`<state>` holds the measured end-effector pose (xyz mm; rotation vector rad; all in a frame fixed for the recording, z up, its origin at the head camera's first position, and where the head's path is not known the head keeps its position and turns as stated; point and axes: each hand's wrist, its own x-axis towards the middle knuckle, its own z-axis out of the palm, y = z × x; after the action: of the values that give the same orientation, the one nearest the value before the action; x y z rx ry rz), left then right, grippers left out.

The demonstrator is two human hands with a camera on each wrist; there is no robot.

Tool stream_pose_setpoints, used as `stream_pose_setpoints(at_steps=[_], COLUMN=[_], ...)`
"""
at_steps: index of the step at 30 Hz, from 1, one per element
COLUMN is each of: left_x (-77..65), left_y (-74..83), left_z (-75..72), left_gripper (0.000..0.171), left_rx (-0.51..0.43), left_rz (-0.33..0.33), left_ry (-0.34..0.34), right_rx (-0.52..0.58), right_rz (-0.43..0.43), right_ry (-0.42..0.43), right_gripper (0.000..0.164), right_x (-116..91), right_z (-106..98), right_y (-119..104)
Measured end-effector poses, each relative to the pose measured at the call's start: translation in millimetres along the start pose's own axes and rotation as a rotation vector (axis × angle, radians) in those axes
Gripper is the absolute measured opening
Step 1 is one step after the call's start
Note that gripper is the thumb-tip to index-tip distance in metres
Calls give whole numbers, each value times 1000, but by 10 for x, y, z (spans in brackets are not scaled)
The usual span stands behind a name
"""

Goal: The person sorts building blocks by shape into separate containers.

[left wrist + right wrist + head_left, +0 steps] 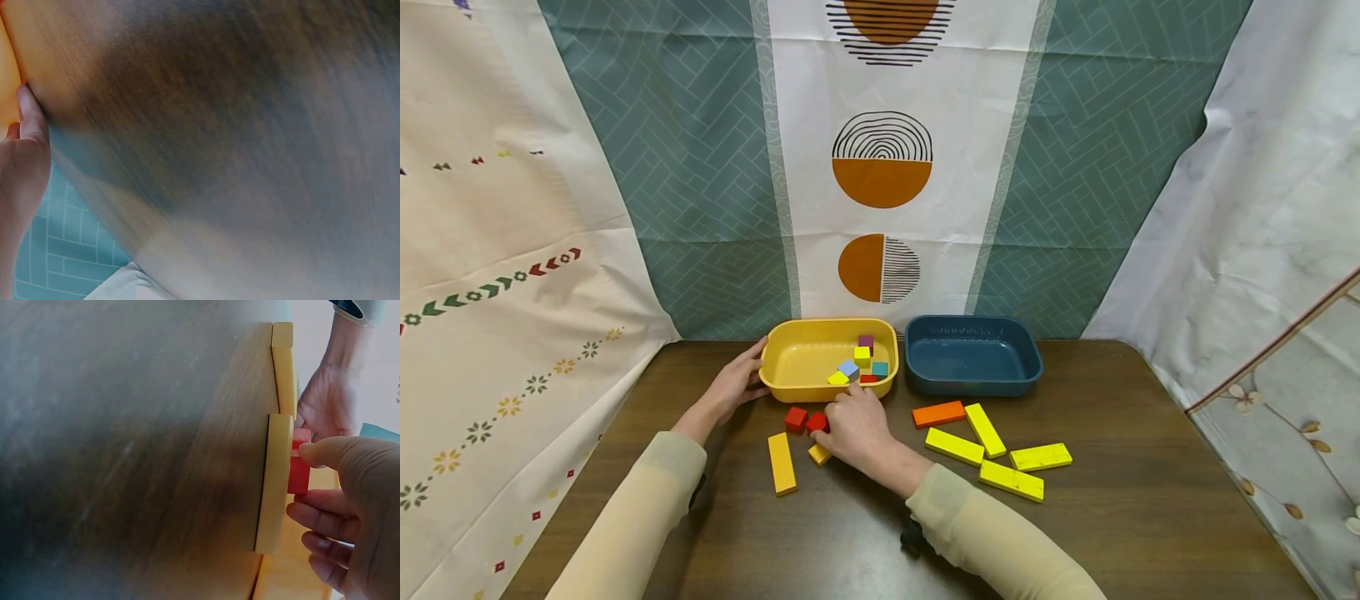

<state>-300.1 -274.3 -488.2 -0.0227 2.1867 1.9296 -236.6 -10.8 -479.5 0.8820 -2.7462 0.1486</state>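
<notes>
My left hand (732,387) rests against the left end of a yellow tub (805,393), fingers extended along its outer wall. In front of the tub, my right hand (861,429) pinches a red cube (299,475) between thumb and index finger. Another red cube (796,419) lies just to its left. Beneath the right hand, an amber block (819,454) is partly hidden; a second amber block (782,464) lies to the left. Inside the tub's right side are several small cubes, including a purple cube (866,342) and a light blue cube (848,369).
A dark blue tub (973,387) stands right of the yellow one. An orange block (938,414) and several bright yellow blocks, one of them a yellow block (1011,481), lie on the brown table (1120,433). Patterned curtains (700,167) hang behind.
</notes>
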Motion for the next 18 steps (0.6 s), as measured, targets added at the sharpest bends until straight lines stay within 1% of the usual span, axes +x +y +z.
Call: stream_pose_setpoints(at_steps=[6, 12, 17, 18], left_x=[-9, 8, 0, -29], left_y=[5, -4, 2, 38], left_z=[1, 10, 4, 14], left_gripper=[58, 58, 58, 59], left_rx=[2, -2, -2, -7], left_rz=[11, 4, 4, 2], left_ry=[-3, 1, -5, -8], right_rx=[41, 71, 138, 153], right_rz=[5, -14, -22, -18], right_ry=[3, 34, 64, 68], right_gripper=[38, 35, 33, 32], right_x=[8, 1, 9, 8], right_z=[-23, -74, -126, -142], right_y=[5, 34, 64, 67])
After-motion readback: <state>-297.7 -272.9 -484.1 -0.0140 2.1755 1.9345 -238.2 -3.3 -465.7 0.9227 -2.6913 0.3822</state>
